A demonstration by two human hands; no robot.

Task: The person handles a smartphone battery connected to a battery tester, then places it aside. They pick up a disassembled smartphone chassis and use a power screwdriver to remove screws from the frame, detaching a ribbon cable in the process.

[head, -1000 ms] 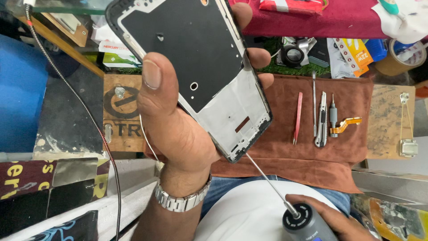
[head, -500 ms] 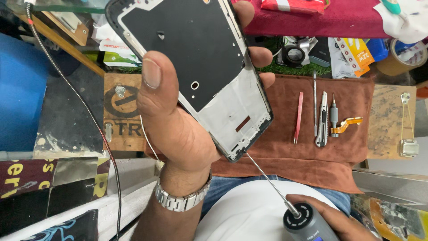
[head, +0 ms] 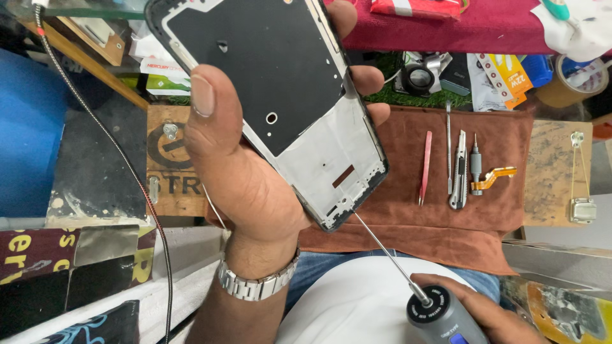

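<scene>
Centrally, left hand (head: pixel 248 185) grips phone frame (head: pixel 280 95): black plate, bare silver lower end. Right hand (head: pixel 484 312), lower right, wraps screwdriver (head: pixel 440 315), tip at frame's bottom edge.

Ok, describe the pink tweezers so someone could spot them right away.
Find the brown cloth mat on the workbench, right of the phone frame held in the left hand. A row of slim tools lies on it; the tweezers are leftmost, the only pink one.

Left hand (head: pixel 255 159) raised, fingers (head: pixel 366 79) curled, thumb flat — right hand (head: pixel 491 312) low, fingers closed.
</scene>
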